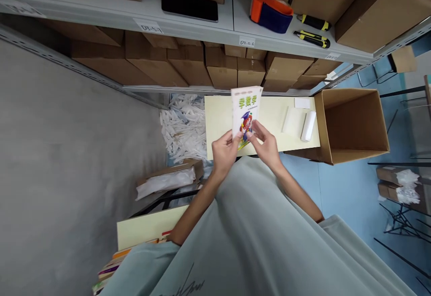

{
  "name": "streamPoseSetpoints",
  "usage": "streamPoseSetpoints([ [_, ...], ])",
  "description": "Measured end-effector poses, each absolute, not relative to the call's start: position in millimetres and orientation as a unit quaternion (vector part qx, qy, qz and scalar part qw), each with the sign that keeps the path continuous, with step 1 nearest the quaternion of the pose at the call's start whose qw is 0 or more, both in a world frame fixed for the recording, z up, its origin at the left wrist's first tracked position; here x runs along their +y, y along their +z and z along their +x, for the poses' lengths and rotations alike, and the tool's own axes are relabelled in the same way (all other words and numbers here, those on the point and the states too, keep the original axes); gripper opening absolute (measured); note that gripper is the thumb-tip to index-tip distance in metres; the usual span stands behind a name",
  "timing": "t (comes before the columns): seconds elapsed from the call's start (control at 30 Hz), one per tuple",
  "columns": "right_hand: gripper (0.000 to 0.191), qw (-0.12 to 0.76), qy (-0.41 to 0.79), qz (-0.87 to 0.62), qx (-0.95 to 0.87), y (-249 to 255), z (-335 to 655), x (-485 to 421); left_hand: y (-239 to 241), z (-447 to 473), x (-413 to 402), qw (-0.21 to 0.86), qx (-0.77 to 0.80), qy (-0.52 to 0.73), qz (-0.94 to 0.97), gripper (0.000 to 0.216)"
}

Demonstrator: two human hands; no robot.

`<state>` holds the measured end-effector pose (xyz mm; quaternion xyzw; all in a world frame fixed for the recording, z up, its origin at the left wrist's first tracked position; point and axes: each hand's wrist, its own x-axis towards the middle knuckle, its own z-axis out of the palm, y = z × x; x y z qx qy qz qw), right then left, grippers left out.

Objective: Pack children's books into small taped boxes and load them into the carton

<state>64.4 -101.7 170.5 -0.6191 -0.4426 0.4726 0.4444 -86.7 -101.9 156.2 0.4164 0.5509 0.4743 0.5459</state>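
A slim white booklet (247, 100) with green lettering and a cartoon figure in a graduation cap is held upright above the pale yellow table (218, 121). My left hand (225, 153) grips its lower left edge, thumb on the cover. At the lower right edge my right hand (266, 147) has its thumb and fingers closed on the same booklet. On the table to the right lie a white roll-shaped item (308, 126), a small white card (302, 103) and a clear plastic sleeve (288, 120).
An open cardboard box (357, 125) stands at the table's right end. White paper scraps (183, 125) fill a spot to the left. The shelf ahead carries cartons (222, 69), a phone (189, 6), a tape roll (271, 14) and cutter knives (312, 39). Books (112, 267) lie lower left.
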Motion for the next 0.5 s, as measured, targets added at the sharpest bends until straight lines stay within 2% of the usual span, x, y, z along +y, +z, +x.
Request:
streamPoseSetpoints([
  [0.07,0.083,0.441,0.482,-0.615,-0.443,172,57,-101,162,-80,-111,0.514,0.537,0.453,0.492,0.044],
  [0.13,0.074,0.447,0.473,-0.622,-0.436,172,60,-97,165,-81,-114,0.498,0.504,0.44,0.551,0.037],
  [0.3,0.069,0.455,0.524,-0.584,-0.422,173,89,-84,151,-113,-89,0.456,0.564,0.484,0.49,0.061],
  [0.4,0.068,0.439,0.556,-0.572,-0.414,175,101,-84,140,-132,-69,0.551,0.542,0.464,0.432,0.074],
  [0.5,0.066,0.425,0.565,-0.564,-0.427,176,108,-84,138,-140,-62,0.594,0.517,0.436,0.436,0.064],
])
